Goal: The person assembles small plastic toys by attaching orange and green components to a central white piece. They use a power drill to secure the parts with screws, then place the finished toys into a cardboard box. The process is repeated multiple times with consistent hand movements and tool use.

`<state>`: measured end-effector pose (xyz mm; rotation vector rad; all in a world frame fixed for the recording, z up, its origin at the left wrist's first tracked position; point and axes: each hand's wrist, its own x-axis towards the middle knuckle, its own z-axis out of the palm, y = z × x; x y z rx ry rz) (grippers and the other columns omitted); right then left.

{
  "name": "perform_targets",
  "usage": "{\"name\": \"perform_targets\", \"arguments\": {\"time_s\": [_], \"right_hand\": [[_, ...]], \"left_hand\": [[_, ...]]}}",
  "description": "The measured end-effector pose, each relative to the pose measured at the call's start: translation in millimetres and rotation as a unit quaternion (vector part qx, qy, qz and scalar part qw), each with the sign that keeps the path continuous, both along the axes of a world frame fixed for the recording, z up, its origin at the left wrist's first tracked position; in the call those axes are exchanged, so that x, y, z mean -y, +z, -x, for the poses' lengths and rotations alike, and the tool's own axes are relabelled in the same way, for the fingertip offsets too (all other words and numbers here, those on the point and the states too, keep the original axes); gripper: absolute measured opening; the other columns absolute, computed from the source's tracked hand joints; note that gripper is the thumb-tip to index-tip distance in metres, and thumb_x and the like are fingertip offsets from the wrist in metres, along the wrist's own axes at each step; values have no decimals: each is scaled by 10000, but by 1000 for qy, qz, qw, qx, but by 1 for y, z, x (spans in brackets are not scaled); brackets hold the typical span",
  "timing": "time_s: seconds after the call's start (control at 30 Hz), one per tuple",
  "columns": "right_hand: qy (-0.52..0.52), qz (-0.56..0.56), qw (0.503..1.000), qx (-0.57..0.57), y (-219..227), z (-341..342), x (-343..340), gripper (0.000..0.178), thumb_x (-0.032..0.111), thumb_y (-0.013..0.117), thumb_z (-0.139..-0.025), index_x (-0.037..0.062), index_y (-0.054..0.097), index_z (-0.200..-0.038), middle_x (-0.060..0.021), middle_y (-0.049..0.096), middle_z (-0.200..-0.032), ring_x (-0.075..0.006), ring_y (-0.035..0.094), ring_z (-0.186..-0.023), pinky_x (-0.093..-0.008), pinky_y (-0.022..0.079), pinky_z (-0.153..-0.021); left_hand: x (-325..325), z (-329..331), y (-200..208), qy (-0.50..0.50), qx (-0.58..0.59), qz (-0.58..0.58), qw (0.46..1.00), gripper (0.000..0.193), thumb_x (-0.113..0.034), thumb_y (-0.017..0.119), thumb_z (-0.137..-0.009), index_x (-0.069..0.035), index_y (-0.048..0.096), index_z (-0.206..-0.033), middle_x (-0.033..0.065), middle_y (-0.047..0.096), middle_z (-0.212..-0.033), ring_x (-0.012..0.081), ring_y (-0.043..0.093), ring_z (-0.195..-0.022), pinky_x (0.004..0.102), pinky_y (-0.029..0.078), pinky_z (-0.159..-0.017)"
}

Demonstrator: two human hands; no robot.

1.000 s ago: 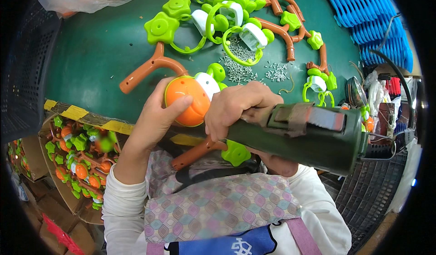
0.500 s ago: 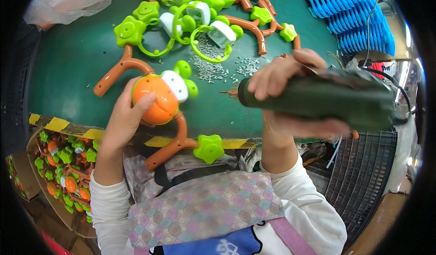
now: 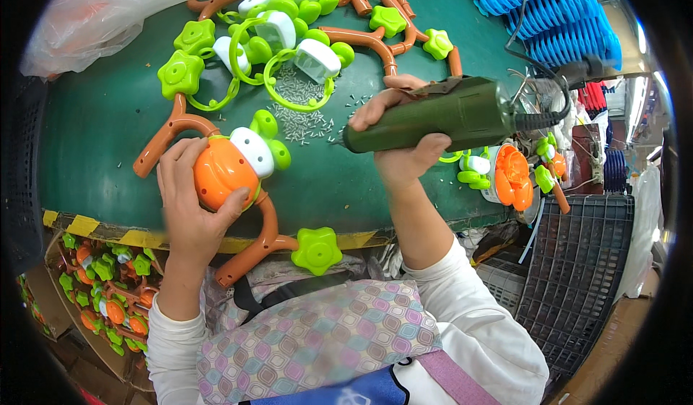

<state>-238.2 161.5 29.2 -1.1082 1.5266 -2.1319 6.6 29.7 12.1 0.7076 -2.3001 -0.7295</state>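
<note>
My left hand (image 3: 191, 214) grips an orange, dome-shaped toy body (image 3: 224, 170), with the fingers over its far left side and the thumb along its near right edge. A white piece (image 3: 253, 152) with green lobes is joined to the body. Brown branch-like tubes (image 3: 267, 221) extend from it, one bearing a green star knob (image 3: 317, 251) at the table's near edge. Wrapped around a dark green electric screwdriver (image 3: 440, 120), my right hand (image 3: 401, 161) holds it nearly level. Its tip points left beside loose small screws (image 3: 299, 109); whether a screw is on it cannot be made out.
More green rings (image 3: 317, 105), white pieces and brown tubes lie across the table's far side. Blue plastic parts (image 3: 563, 22) are stacked at far right. Orange shells (image 3: 512, 177) sit right, near a black crate (image 3: 577, 260). A box of assembled toys (image 3: 108, 289) stands lower left.
The screwdriver in my right hand has turned and come closer to the loose screws. My left fingers have shifted over the orange body. The whole view has moved slightly.
</note>
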Motion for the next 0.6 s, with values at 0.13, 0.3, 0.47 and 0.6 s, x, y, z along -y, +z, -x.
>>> {"name": "perform_targets", "arguments": {"time_s": [0.13,0.3,0.47,0.6], "right_hand": [[29,96,995,10,7,5,9,1086,922,438,-784,-46,499,-1273,-100,582,-768,-226,606,-651,-383,544,-621],[147,265,949,87,43,-2,16,1130,956,393,-763,-22,513,-1316,-100,596,-792,-230,626,-668,-399,559,-627],[221,259,936,95,65,-24,25,1008,872,439,-842,22,502,-1379,-68,554,-863,-195,580,-686,-362,524,-612],[254,250,930,90,62,-38,37,1002,874,437,-841,45,481,-1401,-67,560,-868,-192,593,-711,-364,537,-635]], "left_hand": [[-1,3,1,-10,-1,-3,1000,679,-218,835,-717,-37,538,-1301,183,514,-1278,373,494,-1178,490,397,-1023],[3,11,19,-67,-30,106,992,424,-154,834,-740,-53,667,-1116,114,645,-1092,336,563,-1096,527,391,-1039],[5,24,35,-94,-67,-45,992,313,-142,858,-700,-102,740,-987,52,687,-942,275,586,-1038,466,370,-1034],[12,16,30,-97,-71,-23,992,208,-102,841,-701,-120,762,-891,44,660,-916,269,561,-988,430,395,-988]]}}
